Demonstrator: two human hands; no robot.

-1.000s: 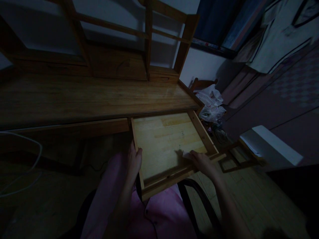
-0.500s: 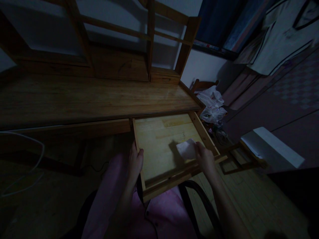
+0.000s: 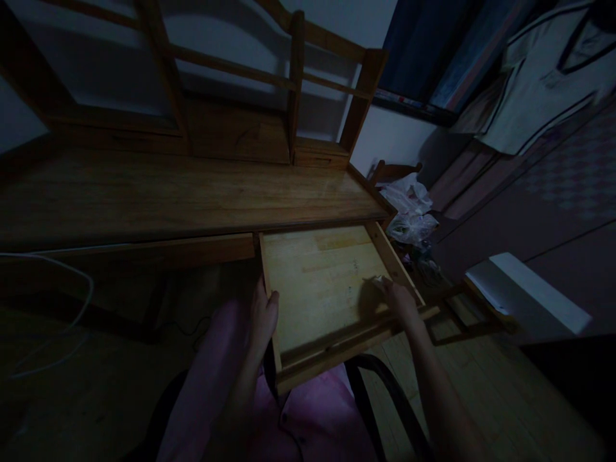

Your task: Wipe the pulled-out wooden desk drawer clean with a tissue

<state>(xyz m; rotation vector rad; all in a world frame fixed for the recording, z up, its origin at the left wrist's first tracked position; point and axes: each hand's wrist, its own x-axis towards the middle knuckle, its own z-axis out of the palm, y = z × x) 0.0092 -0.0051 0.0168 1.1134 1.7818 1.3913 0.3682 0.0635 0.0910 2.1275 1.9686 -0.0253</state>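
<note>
A shallow wooden drawer is pulled out from the desk over my lap; its pale bottom is bare, with small dark marks. My left hand is closed on the drawer's left side wall, thumb over the top edge. Inside the drawer, near the right side wall, my right hand pinches a white tissue. Most of the tissue is hidden by the fingers, and only a small crumpled part shows. I cannot tell if it touches the drawer bottom.
The wooden desk top carries a shelf unit at the back. Plastic bags hang or lie beyond the right end. A white box-like object rests on a wooden stool. A black chair armrest curves below the drawer; a white cable dangles at left.
The tissue, spread out flat before, is now bunched up and mostly hidden at my right fingertips, which have shifted slightly right. My left hand stays on the drawer wall. The view tilts up slightly.
</note>
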